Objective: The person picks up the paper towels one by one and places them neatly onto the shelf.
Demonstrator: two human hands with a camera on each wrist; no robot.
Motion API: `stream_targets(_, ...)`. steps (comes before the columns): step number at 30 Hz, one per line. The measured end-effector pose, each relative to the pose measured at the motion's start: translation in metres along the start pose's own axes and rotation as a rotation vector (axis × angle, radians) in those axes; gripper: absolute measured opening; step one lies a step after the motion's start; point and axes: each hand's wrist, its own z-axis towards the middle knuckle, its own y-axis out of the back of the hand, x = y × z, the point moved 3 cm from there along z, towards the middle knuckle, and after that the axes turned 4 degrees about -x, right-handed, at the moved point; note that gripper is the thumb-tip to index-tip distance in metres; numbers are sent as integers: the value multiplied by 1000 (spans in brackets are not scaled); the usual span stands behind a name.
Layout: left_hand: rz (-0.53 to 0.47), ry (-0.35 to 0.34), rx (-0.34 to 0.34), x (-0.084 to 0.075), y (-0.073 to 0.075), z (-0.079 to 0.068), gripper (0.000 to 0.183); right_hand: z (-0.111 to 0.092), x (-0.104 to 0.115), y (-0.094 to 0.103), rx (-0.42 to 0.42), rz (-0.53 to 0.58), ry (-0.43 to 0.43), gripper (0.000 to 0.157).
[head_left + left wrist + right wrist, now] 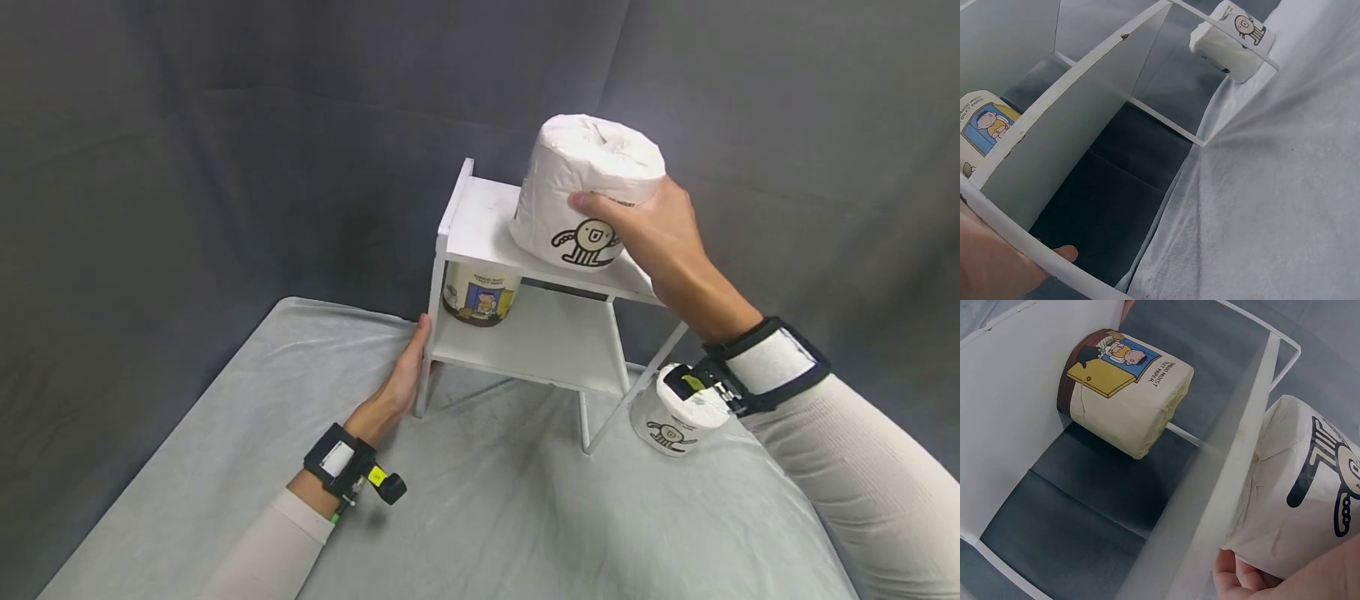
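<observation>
A white two-tier shelf [532,337] stands on a cloth-covered surface. My left hand [401,371] holds its left leg, and a fingertip shows past the frame in the left wrist view. With thumb and fingers around its sides, my right hand [660,237] grips a wrapped toilet paper roll [558,183] with a cartoon figure, upright at the top board [480,221]. On the lower board, at the left, is another toilet paper roll [480,296] in a colourful printed wrapper; the top board partly hides it.
A third wrapped toilet paper roll [663,421] stands on the grey cloth [495,500] just right of the shelf, partly covered by the right wrist strap. Dark grey curtain [322,150] hangs behind. The shelf's slanted right leg [637,387] lies close to that roll.
</observation>
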Motion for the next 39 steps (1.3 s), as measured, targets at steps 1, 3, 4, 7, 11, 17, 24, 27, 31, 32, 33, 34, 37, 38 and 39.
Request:
stream_targets(1,-2,2,3,0,0,0,84,1,0,-1,-3,-9,-5,65)
stream_targets(3,-8,6,-1,-2,0,0,84,3,1,-5,-4,-24,-13,68)
stream_targets(4,-8,8,-2,-2,0,0,86,5,1,-7,-6,-32,-16,69)
stream_targets(7,-14,3,-7,-3,0,0,87,9,3,-13,-13,-60,-21,71)
stream_targets(11,-8,-8,-5,-2,0,0,85,14,5,-19,-11,-42,-11,67)
stream_targets(17,6,-25,0,-2,-2,0,85,18,8,-25,3,-56,-9,66)
stream_targets(24,-2,-26,12,-3,-3,1,85,22,8,-33,-4,-77,-22,70)
stream_targets(27,4,-20,9,-4,-3,0,85,23,8,-37,-5,-83,-17,70)
stream_targets(31,0,-12,6,-2,-2,-1,87,25,6,-42,-10,-102,-24,71)
stream_targets(32,0,-11,3,-1,-2,-1,87,25,5,-43,-11,-109,-26,71)
stream_targets(33,-3,-12,3,-1,-2,-1,87,26,5,-44,-13,-116,-27,71)
stream_targets(34,-3,-13,3,0,-2,-1,87,27,5,-45,-13,-121,-29,71)
stream_targets(37,-4,-19,0,1,-2,-1,87,29,6,-47,-9,-134,-33,73)
stream_targets(38,-5,-20,-2,1,-2,-1,87,29,6,-48,-7,-138,-34,74)
stream_targets(39,-7,-19,-4,1,-1,-2,87,30,6,-49,-5,-140,-37,74)
